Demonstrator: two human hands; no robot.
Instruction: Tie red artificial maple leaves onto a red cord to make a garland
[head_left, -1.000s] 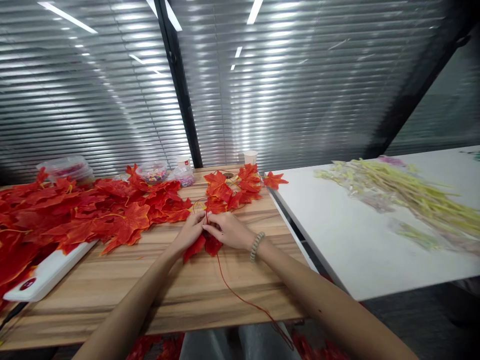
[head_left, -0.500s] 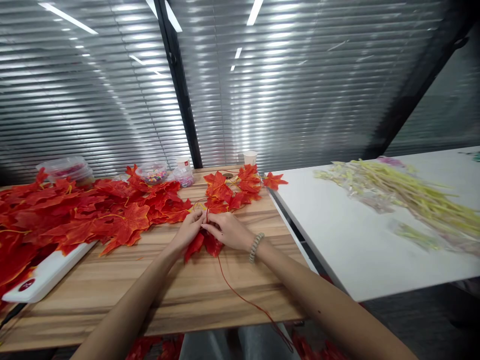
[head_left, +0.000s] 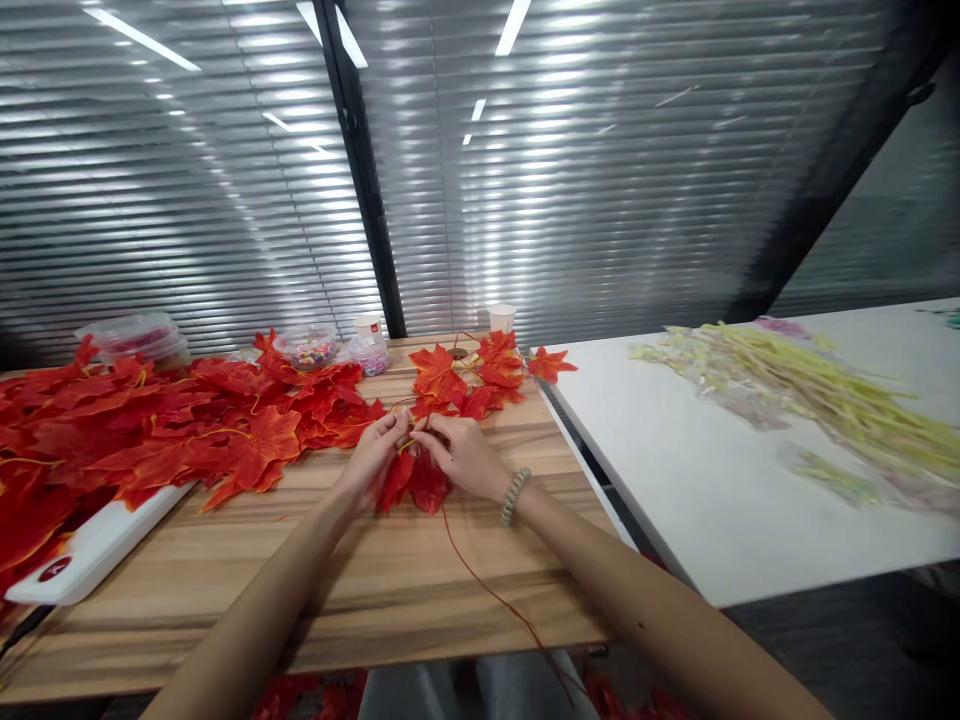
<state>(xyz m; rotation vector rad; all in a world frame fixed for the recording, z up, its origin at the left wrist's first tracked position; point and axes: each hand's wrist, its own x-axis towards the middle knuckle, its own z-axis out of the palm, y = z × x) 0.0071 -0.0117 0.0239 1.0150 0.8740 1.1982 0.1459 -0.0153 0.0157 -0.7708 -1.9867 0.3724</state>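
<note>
a wooden table [head_left: 420, 585] stood before ribbed blinds, a heap of leaves [head_left: 150, 430] to its left. mid-table, the left hand [head_left: 373, 462] and right hand [head_left: 466, 456] pinched a red leaf [head_left: 416, 482] by its stem. the cord [head_left: 487, 590] ran off the near edge; judged liable to snag and pull the leaf free.

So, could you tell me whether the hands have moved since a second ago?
Yes. Both hands have lifted slightly, away from the person and toward the paper cup at the table's far edge, raising the red leaf with them.
</note>
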